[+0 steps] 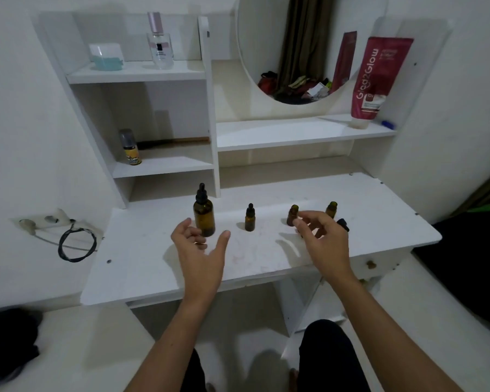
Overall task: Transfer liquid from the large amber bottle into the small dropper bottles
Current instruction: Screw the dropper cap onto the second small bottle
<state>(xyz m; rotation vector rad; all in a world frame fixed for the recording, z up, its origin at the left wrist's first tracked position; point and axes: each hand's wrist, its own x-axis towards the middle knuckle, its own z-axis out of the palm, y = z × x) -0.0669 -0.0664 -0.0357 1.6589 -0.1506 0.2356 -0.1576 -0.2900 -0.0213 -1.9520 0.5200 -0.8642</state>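
Left hand [201, 244] open, fingers loosely spread, holding nothing. Right hand [321, 232] relaxed too, apparently empty; black dropper cap [343, 224] partly hidden behind it. Large amber bottle [204, 212] upright on white vanity top [159, 267], just beyond left hand; capped small dropper bottle [250, 218] right of it; two uncapped small bottles [293, 215] further right.

A white vanity desk [159, 267] stands against white walls [20, 123]. Its upper unit has open shelves [136, 73] on the left and a round mirror [292, 49] in the centre, which reflects a dark curtain [303, 32]. A wall socket [44, 220] with a looped black cable [77, 244] sits left of the desk. The floor [77, 349] is pale. Lighting is soft and even.
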